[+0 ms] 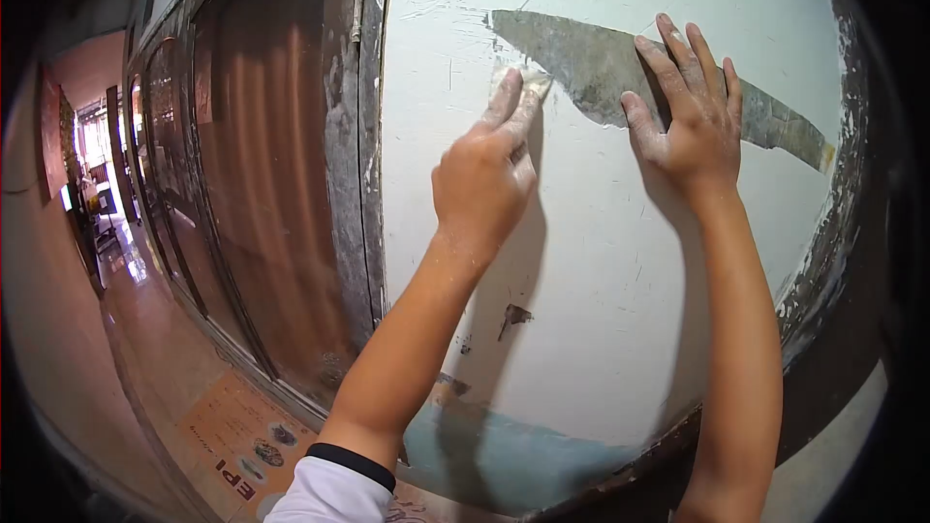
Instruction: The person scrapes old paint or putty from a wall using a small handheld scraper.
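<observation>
Pressing together, L hand's (pixel 481 179) extended fingers (pixel 506 95) hold a dusty pale piece (pixel 540 83) on the white panel (pixel 591 271), approx. 12 o'clock, by the gray patch (pixel 596 63). R hand (pixel 690 121), 2 o'clock, fingers spread, rests over the patch. Brown door (pixel 257 155) at 9 o'clock; printed cardboard (pixel 237 436), 8 o'clock.

The left hand (pixel 486 165) presses a thin scraper (pixel 536 78) to the white panel (pixel 601 232), at the lower edge of the grey patch (pixel 596 63). The right hand (pixel 693 116) lies spread across that patch.
</observation>
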Demonstrator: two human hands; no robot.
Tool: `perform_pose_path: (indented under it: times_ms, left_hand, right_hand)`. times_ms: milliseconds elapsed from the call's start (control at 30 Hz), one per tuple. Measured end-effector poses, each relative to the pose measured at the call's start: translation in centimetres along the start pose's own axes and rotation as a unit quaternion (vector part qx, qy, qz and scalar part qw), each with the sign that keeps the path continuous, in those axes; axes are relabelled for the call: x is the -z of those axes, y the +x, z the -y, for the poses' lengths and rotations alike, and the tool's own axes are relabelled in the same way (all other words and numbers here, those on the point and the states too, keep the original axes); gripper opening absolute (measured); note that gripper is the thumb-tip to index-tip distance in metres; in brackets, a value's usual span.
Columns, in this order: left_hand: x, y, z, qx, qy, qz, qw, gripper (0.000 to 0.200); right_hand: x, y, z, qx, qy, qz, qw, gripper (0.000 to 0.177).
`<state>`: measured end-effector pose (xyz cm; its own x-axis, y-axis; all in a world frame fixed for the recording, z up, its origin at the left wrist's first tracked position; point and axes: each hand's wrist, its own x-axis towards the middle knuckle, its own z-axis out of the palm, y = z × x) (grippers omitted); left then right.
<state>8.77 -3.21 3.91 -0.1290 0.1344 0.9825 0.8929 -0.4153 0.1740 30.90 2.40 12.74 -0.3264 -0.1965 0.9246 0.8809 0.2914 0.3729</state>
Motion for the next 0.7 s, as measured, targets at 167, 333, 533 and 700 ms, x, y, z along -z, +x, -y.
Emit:
perform_pose_path:
  times_ms: [167,333,533,700]
  left_hand:
    - [-0.1,-1.8,0.3,-0.005,-0.007,0.009,1.000,0.060]
    - [0.7,1.0,-0.2,0.014,-0.011,0.017,1.000,0.057]
    - [1.0,-1.0,1.3,-0.005,0.006,0.025,1.000,0.060]
    - [1.6,1.2,2.1,-0.037,-0.045,0.034,0.998,0.057]
  right_hand:
    - [0.2,-0.1,0.2,-0.010,0.002,0.005,1.000,0.055]
    - [0.3,0.0,0.2,-0.006,0.003,0.006,1.000,0.056]
    - [0.6,-0.1,0.5,-0.011,0.008,-0.001,1.000,0.054]
    - [0.7,0.0,0.5,-0.008,0.004,0.003,1.000,0.054]
